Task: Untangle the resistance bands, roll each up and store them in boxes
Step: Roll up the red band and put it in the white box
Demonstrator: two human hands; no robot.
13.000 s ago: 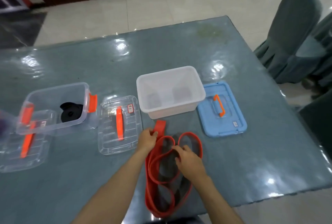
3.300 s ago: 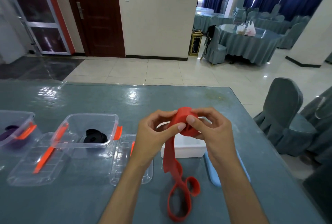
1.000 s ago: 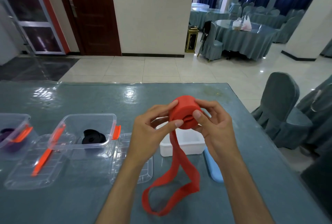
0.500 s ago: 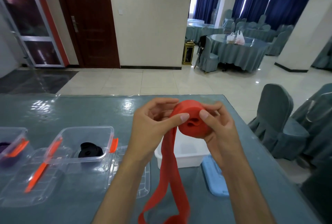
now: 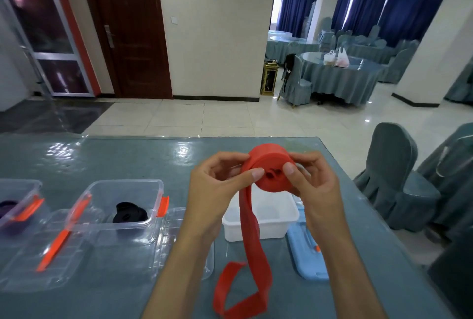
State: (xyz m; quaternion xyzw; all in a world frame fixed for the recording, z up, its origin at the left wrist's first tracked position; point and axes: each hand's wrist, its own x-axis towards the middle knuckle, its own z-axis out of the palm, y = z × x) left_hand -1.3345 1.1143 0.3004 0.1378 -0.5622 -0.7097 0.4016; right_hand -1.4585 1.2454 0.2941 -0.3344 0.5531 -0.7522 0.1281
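Bench [image 5: 102,160]: grey-blue and glossy; far edge runs across the middle of the view, right edge slants down toward the near right corner. Open surface lies behind the boxes, up to the far edge.
Chairs [image 5: 394,180]: covered, just off the bench's right edge.
Clear box [image 5: 156,190]: left of centre, open, a black roll [image 5: 129,212] inside; orange latch on its right wall.
White box [image 5: 268,226]: open, on the bench below the hands, partly hidden by the band's tail.
Clear lids [image 5: 38,267]: flat in front of the clear boxes, toward the near edge.
Blue lid [image 5: 304,260]: flat, just right of the white box.
Left box [image 5: 15,206]: cut by the left frame edge, something purple inside.
Red band [image 5: 271,170]: mostly rolled, held above the white box; loose tail hangs to the bench and folds near the front edge.
Left hand [image 5: 220,185]: fingers and thumb pinch the roll's left side.
Right hand [image 5: 314,183]: fingers curl behind the roll, thumb on its face.
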